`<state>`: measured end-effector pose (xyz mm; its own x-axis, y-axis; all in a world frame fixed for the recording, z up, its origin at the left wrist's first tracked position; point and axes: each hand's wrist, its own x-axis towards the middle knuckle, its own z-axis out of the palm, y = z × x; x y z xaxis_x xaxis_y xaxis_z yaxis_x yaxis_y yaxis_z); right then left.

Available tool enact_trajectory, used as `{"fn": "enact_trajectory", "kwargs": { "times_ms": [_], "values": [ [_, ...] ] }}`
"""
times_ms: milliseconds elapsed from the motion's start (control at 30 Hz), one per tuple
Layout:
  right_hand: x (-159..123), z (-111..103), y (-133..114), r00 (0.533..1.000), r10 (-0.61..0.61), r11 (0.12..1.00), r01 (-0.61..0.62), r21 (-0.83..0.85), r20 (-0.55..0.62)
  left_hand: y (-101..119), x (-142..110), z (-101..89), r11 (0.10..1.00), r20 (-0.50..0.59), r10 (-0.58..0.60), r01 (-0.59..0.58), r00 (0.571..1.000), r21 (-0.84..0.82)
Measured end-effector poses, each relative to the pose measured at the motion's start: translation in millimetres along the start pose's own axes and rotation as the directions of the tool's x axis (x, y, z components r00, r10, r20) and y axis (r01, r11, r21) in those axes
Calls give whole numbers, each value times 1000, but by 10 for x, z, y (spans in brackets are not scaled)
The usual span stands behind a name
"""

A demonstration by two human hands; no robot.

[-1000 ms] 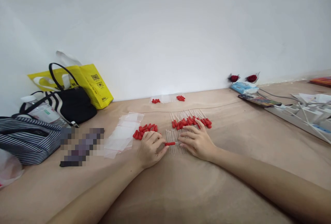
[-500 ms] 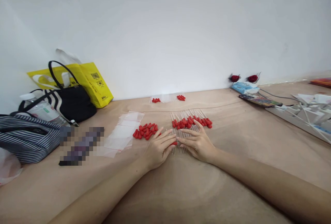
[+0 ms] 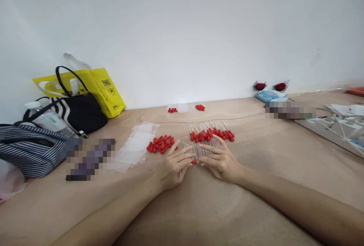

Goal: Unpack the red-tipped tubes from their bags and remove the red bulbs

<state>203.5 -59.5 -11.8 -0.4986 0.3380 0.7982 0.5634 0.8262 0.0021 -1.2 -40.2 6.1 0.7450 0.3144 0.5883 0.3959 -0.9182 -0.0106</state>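
Note:
A red rubber bulb (image 3: 194,162) is pinched in the fingertips of my left hand (image 3: 174,165). My right hand (image 3: 223,162) is closed on a thin clear dropper tube, mostly hidden by the fingers, its end at the bulb's mouth. Several clear tubes (image 3: 186,146) lie side by side under and between both hands. Just beyond them is a row of droppers with red bulbs (image 3: 212,133), tubes pointing away from me. Left of my left hand sits a pile of loose red bulbs (image 3: 161,144).
Clear zip bags (image 3: 135,145) lie overlapped at left. Bags with red bulbs (image 3: 200,107) lie by the wall. A striped pouch (image 3: 34,149), black handbag (image 3: 82,111) and yellow bag (image 3: 109,92) stand far left. A blue tissue pack (image 3: 271,96) and a white cable-covered tray (image 3: 335,134) are at right.
My hands have shifted slightly toward me and tilted up. The red bulb now shows between the fingertips, in line with the tube in my right hand.

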Motion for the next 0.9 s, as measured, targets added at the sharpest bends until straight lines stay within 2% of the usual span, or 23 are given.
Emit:
{"fn": "enact_trajectory", "kwargs": {
  "times_ms": [467, 533, 667, 733, 800, 867, 900],
  "values": [
    [-13, -16, -4, 1000, 9, 1000, -9, -12, 19, -15, -41, -12, 1000, 11, -9, 10, 1000, -27],
    [-59, -29, 37, 999, 42, 999, -41, -31, 17, -50, -84, -23, 999, -11, -32, 32, 999, -21],
    [-154, -80, 134, 984, 177, 977, -178, -122, -15, -98, -139, -64, 991, -119, -127, 131, 985, 24],
    [-178, -93, 164, 973, 228, 957, -229, -176, -24, -124, -118, -112, 977, -175, -199, 210, 964, 44],
    [-185, -89, 181, 961, 276, 940, -274, -205, -19, -199, -90, -194, 940, -226, -315, 336, 922, 60],
    [-177, -75, 193, 948, 316, 928, -307, -210, 15, -353, -98, -306, 864, -256, -466, 498, 847, 73],
    [-166, -65, 196, 942, 334, 925, -320, -207, 37, -457, -126, -363, 808, -255, -550, 584, 796, 82]
  ]
}}
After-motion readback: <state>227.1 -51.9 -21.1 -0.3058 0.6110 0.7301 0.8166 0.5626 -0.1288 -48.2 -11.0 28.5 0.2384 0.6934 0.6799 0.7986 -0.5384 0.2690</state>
